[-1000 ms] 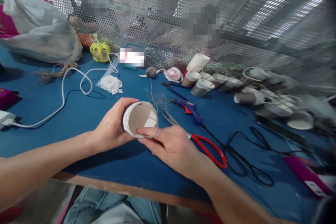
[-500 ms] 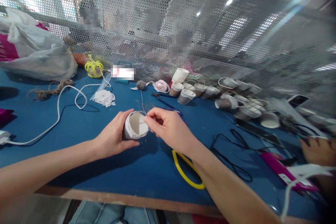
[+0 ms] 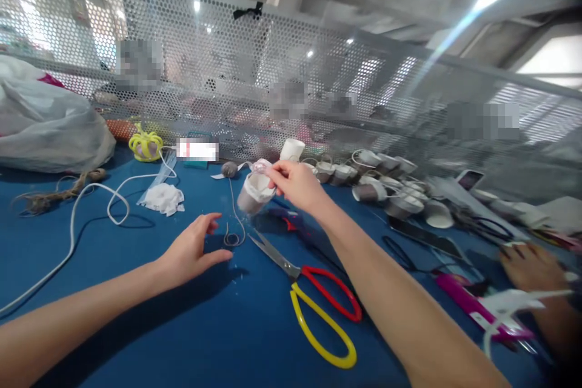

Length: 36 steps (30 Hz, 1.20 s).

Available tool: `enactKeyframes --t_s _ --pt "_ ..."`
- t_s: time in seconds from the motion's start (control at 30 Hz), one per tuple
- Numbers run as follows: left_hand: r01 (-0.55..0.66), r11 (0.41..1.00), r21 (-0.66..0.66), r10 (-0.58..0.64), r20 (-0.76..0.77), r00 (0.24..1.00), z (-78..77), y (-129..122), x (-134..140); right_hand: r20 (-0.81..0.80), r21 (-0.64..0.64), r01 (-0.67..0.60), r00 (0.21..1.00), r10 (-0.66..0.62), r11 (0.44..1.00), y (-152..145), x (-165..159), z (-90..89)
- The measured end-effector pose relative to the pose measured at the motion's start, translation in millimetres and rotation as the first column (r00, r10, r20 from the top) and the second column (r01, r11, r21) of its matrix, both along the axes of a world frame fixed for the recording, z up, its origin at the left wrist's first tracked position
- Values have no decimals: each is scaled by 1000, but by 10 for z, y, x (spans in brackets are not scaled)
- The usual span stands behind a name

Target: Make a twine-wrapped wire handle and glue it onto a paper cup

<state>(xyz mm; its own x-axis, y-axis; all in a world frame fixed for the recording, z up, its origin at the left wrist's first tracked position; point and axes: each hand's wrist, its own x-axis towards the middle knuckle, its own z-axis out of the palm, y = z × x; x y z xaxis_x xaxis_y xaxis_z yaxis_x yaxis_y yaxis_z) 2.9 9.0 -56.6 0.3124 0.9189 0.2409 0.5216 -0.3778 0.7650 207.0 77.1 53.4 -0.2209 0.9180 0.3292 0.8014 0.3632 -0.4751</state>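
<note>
My right hand (image 3: 295, 185) pinches the rim of a small grey paper cup (image 3: 252, 197) with a white ruffled edge, held out toward the back of the table. My left hand (image 3: 195, 254) is over the blue table to the left of it, fingers apart and holding nothing. Between the hands lies a loose end of grey cord (image 3: 234, 237), running back to a small grey ball of cord (image 3: 229, 170). Scissors (image 3: 291, 270) with one red and one yellow handle lie with blades open below my right forearm. A dark glue gun (image 3: 293, 223) with a red trigger sits partly behind that forearm.
Several similar cups (image 3: 400, 200) with cord handles stand and lie at the back right. White scraps (image 3: 164, 199), a white cable (image 3: 73, 236) and a plastic bag (image 3: 50, 118) are on the left. Another person's hand (image 3: 530, 264) rests at the right, near a magenta tool (image 3: 477, 309).
My left hand has let go of the cup. The right hand has carried the cup away toward the back. The loose cord and scissors now show fully, and the view has tilted up.
</note>
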Motion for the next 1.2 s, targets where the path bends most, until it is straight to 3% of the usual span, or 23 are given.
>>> enactKeyframes --t_s 0.17,0.33,0.47,0.67,0.9,1.0,1.07,1.13,1.2 --pt "-64 994 -86 68 38 997 -2 50 -49 63 38 106 992 -108 994 537 77 64" --pt "-44 981 -186 68 120 990 -38 48 -72 140 30 217 966 -219 976 939 166 125" --pt "-32 977 -210 70 179 981 -86 49 -75 216 -31 301 933 -287 953 1100 394 116" --pt "-48 971 -234 82 138 987 -93 48 -45 316 -53 406 873 -371 912 1139 706 -91" --pt "-66 979 -193 79 58 995 -83 74 -75 329 130 393 849 -413 910 836 593 -158" --pt "-87 984 -158 90 14 996 -76 81 -78 315 92 269 905 -284 959 502 376 -210" --pt "-65 987 -150 56 -61 997 -71 66 -71 271 78 68 959 -87 995 228 233 -268" --pt "-5 997 -79 -6 -143 990 -72 38 -65 297 35 -30 955 18 999 -53 129 -340" --pt "84 996 43 -73 -214 974 -88 5 -75 398 -61 -17 917 40 998 -312 87 -430"
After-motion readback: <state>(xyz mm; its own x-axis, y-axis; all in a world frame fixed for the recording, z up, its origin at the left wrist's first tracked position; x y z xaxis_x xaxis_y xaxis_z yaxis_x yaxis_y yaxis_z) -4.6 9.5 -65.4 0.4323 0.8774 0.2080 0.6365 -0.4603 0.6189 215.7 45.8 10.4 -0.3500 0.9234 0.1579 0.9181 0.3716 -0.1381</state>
